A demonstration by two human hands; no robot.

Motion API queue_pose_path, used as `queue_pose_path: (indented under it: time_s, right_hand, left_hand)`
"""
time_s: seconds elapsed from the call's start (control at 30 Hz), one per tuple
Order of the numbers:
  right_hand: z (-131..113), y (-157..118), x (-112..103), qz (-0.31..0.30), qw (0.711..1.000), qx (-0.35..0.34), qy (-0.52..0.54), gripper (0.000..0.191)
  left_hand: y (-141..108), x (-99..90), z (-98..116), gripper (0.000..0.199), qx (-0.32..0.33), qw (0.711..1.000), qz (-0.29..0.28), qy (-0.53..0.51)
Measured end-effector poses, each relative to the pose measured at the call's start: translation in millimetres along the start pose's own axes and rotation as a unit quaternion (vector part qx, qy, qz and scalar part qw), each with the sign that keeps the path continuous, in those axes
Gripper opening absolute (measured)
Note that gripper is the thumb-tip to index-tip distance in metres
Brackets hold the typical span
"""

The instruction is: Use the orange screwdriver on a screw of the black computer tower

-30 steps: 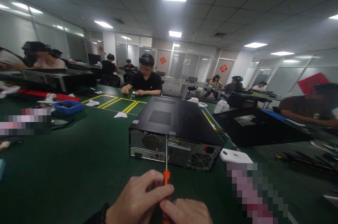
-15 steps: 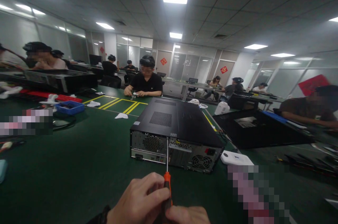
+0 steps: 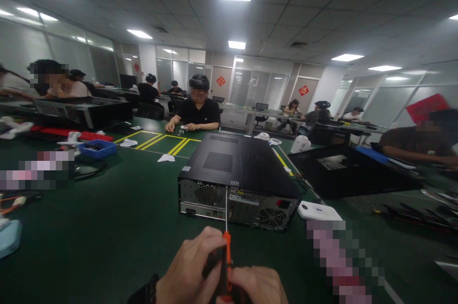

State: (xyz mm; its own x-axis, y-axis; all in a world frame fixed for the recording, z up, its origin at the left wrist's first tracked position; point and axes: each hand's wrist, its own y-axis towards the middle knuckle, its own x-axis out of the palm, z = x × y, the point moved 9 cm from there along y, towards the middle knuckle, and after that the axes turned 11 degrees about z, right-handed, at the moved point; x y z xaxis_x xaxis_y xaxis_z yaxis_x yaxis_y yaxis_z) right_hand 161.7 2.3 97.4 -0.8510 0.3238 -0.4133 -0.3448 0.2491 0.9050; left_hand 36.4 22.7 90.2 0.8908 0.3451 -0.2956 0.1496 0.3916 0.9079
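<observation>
A black computer case (image 3: 250, 158) lies on its side on the green table, its rear panel facing me. In front of it, a screwdriver (image 3: 227, 246) with an orange and dark handle points away from me. Its metal shaft reaches the top edge of the rear panel near the middle; whether a screw sits under the tip is too small to tell. My left hand (image 3: 193, 263) grips the upper handle, fingers curled around it. Lower on the same handle, my right hand (image 3: 259, 285) is closed, partly cut off by the frame's bottom edge.
A white numbered device (image 3: 319, 211) lies beside the case's right corner. Further right is a large black panel (image 3: 361, 172). A blue tray (image 3: 97, 149) and white paper scraps (image 3: 166, 158) are to the left. Across the table sits a person in black (image 3: 198, 110).
Both hands have shifted slightly on the screwdriver, and its handle shows a different side, as if turned. The shaft stays against the case's rear edge. The view has moved a little.
</observation>
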Motion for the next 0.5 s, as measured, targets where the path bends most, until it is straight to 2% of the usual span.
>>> queue_pose_path:
  time_s: [0.13, 0.2, 0.3, 0.4, 0.5]
  right_hand:
    - [-3.6, 5.3, -12.8, 0.033, 0.999, -0.003, -0.024, 0.022]
    - [-5.6, 10.3, -15.5, 0.023, 0.999, 0.005, -0.035, 0.025]
    - [-8.8, 16.3, -11.2, -0.013, 1.000, 0.010, -0.011, 0.035]
    - [-7.2, 21.0, -6.0, -0.015, 0.999, 0.023, 0.017, 0.039]
    - [-5.3, 25.9, 0.7, -0.011, 0.999, 0.021, 0.026, 0.040]
  left_hand:
    - [-10.8, 7.4, -25.3, 0.029, -0.085, 0.996, 0.012, -0.022]
    - [-14.0, 9.5, -35.0, 0.024, -0.109, 0.993, 0.025, -0.022]
    - [-14.3, 11.3, -47.6, 0.020, -0.154, 0.987, 0.040, -0.034]
    - [-9.2, 10.5, -56.8, 0.015, -0.210, 0.975, 0.051, -0.058]
    - [-3.5, 7.6, -72.0, 0.008, -0.305, 0.945, 0.073, -0.090]
